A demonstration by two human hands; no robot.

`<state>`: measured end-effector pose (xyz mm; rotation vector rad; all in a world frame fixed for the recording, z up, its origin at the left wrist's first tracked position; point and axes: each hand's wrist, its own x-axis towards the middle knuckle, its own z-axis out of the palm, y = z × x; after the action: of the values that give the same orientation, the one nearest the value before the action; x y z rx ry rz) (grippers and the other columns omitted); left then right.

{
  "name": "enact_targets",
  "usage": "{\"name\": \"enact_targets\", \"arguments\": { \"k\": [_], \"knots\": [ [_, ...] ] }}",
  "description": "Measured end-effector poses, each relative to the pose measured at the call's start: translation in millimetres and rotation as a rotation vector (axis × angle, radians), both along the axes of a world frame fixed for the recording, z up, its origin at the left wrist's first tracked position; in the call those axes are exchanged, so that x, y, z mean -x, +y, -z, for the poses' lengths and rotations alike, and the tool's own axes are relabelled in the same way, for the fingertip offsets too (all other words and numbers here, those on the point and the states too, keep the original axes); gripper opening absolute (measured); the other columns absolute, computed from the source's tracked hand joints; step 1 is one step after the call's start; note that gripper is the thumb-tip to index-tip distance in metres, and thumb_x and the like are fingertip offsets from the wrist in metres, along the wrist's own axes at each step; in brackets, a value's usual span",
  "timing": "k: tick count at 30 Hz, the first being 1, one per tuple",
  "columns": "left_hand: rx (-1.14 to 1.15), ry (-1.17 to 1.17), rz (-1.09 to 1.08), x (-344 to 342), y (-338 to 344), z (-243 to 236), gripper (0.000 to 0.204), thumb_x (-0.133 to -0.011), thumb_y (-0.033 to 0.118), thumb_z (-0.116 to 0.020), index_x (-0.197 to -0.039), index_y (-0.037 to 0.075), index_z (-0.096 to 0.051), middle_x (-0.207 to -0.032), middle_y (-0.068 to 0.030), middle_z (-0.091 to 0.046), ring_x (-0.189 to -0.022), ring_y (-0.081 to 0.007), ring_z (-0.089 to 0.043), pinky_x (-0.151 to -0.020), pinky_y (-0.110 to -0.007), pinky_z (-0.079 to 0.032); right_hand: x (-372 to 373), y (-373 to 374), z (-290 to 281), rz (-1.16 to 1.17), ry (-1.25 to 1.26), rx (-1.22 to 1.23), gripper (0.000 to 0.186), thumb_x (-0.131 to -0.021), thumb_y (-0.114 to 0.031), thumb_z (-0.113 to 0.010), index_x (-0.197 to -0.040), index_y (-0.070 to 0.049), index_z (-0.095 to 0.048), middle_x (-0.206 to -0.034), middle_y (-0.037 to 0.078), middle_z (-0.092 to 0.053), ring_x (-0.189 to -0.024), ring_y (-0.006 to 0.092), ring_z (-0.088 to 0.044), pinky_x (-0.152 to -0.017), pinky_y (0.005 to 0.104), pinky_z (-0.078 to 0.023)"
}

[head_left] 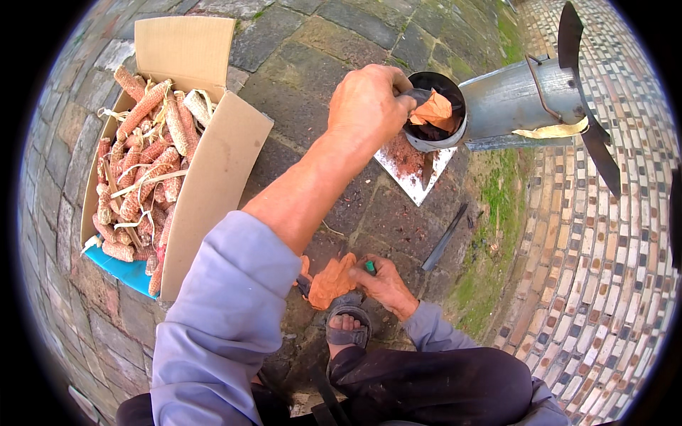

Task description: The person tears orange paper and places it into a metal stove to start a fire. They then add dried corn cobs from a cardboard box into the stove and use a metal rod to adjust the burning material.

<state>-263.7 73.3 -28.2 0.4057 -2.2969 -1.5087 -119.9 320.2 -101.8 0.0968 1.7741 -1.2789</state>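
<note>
My left hand (373, 103) reaches far forward, its fingers closed on a crumpled sheet of paper (433, 108), orange with a dark grey part. This paper sits in the open top of a round metal stove (435, 145). Closer to me, my right hand (389, 287) is closed around a small green-ended thing (370, 268), perhaps a lighter; most of it is hidden by the fingers. The right fingertips touch a second crumpled orange paper (331, 284) above my sandalled foot (346, 323).
At the left stands an open cardboard box (222, 160) full of corn cobs (145, 167). A grey metal pipe (522, 96) with dark fins joins the stove's right side. Under the stove lies a white plate (415, 186) with reddish ash. A dark metal strip (445, 238) lies on the paving.
</note>
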Motion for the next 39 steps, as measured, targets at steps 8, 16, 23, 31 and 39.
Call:
{"name": "enact_targets", "arguments": {
  "k": [8,16,23,31,39],
  "knots": [
    [0.168,0.078,0.029,-13.2,4.0,-0.3,0.021,-0.077,0.011,-0.074,-0.098,0.008,-0.076,-0.093,-0.0147,-0.071,-0.088,-0.0334,-0.068,-0.079,-0.043,-0.053,2.4,1.5,-2.6,-0.031,-0.036,-0.032,0.018,-0.094,-0.015,-0.070,-0.092,-0.001,-0.060,-0.073,0.000,-0.056,-0.065,0.0078,-0.051,-0.055,0.0273,-0.041],
    [0.215,0.164,0.000,-17.7,4.0,5.2,0.021,-0.078,0.005,-0.072,-0.099,0.008,-0.074,-0.096,-0.0145,-0.065,-0.093,-0.0357,-0.065,-0.082,-0.046,-0.051,2.3,0.2,-4.0,-0.031,-0.043,-0.030,0.018,-0.094,-0.015,-0.070,-0.092,0.000,-0.060,-0.073,0.001,-0.057,-0.065,0.0077,-0.050,-0.055,0.0271,-0.040],
    [0.149,0.170,-0.013,-19.2,5.2,3.5,0.025,-0.078,0.001,-0.071,-0.102,0.005,-0.071,-0.101,-0.0150,-0.065,-0.091,-0.0323,-0.068,-0.082,-0.043,-0.054,1.7,0.3,-3.9,-0.043,-0.029,-0.037,0.018,-0.094,-0.015,-0.070,-0.092,0.001,-0.061,-0.073,0.001,-0.058,-0.066,0.0081,-0.051,-0.055,0.0276,-0.041],
    [0.105,0.183,-0.006,-19.3,5.9,5.3,0.024,-0.078,0.000,-0.070,-0.102,0.003,-0.070,-0.100,-0.0166,-0.067,-0.088,-0.0311,-0.069,-0.081,-0.042,-0.055,2.3,2.4,-2.3,-0.047,-0.016,-0.043,0.019,-0.094,-0.015,-0.070,-0.092,0.001,-0.061,-0.073,0.001,-0.058,-0.066,0.0084,-0.052,-0.056,0.0280,-0.041],
    [0.174,0.194,-0.072,-19.2,9.9,7.7,0.015,-0.078,0.004,-0.072,-0.092,0.007,-0.074,-0.092,-0.0127,-0.066,-0.087,-0.0329,-0.065,-0.078,-0.043,-0.052,2.2,-0.7,-5.8,-0.040,-0.018,-0.046,0.019,-0.094,-0.015,-0.069,-0.091,0.001,-0.060,-0.073,0.002,-0.057,-0.066,0.0089,-0.052,-0.056,0.0283,-0.042]
  ]
}}
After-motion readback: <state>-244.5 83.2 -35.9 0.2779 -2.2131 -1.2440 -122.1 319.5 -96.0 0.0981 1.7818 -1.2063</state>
